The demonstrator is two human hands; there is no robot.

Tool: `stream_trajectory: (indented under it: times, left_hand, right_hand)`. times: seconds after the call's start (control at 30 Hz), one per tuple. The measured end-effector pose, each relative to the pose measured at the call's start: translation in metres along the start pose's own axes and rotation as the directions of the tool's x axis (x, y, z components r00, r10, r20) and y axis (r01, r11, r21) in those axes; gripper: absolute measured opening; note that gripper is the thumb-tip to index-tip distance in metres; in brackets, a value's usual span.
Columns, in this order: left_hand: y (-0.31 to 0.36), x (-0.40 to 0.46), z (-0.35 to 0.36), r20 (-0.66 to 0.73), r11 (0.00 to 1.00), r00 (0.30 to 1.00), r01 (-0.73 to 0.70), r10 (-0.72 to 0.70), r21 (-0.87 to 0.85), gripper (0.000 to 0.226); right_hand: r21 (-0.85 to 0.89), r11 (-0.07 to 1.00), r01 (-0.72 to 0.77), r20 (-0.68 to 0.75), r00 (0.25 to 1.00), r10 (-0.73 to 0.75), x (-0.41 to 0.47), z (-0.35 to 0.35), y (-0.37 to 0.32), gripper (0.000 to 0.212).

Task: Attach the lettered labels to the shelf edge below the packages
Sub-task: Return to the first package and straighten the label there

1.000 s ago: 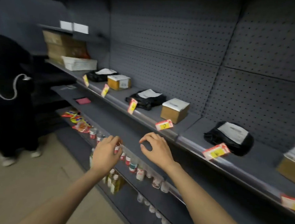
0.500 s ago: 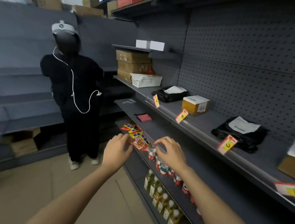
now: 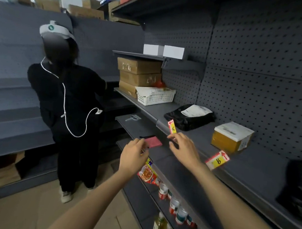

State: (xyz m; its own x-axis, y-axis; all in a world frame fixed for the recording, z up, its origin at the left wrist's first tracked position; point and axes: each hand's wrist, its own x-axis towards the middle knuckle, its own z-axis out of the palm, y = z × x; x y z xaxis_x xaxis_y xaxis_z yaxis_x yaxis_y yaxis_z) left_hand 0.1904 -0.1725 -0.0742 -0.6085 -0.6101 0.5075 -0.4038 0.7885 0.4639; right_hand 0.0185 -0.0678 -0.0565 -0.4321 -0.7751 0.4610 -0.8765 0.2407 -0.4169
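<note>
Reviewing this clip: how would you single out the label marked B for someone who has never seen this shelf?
Start at the grey shelf that carries the parcels. Find the yellow-brown cardboard box with white paper on top; on the shelf's front edge just below it hangs the B label, tilted, yellow with a red arrow. The A label sits farther left, below the black bag, by the right hand.

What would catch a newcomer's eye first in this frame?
Most striking are the two yellow-and-red lettered labels on the grey shelf edge: the label marked A below the black plastic mailer bag, and the label marked B below the yellow cardboard box with a white top. The two bare hands, left hand and right hand, reach toward a small pink card on the lower shelf. At left, a person in black clothing stands facing away.
</note>
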Motion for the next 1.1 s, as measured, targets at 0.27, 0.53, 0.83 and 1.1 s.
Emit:
stream_trajectory:
  times: [0.27, 0.53, 0.83, 1.1]
  left_hand:
    - [-0.032, 0.117, 0.064, 0.064, 0.992, 0.996, -0.051, 0.058, -0.113, 0.020]
    - [-0.059, 0.217, 0.127, 0.195, 0.913, 0.915, -0.290, 0.352, -0.287, 0.017]
    - [-0.070, 0.237, 0.139, 0.278, 0.735, 0.761, -0.355, 0.587, -0.578, 0.025]
    - [-0.076, 0.258, 0.129, 0.379, 0.702, 0.765, -0.132, 0.521, -0.700, 0.023]
  right_hand:
    - [-0.223, 0.961, -0.166, -0.053, 0.986, 0.158, 0.122, 0.028, 0.049, 0.038]
    - [-0.244, 0.931, -0.271, 0.061, 0.954, 0.294, 0.148, 0.033, 0.072, 0.027]
    - [-0.166, 0.819, -0.549, -0.233, 0.829, 0.508, 0.138, 0.056, 0.033, 0.016]
    - [-0.017, 0.764, -0.645, -0.402, 0.704, 0.586, 0.155, 0.093, 0.006, 0.011]
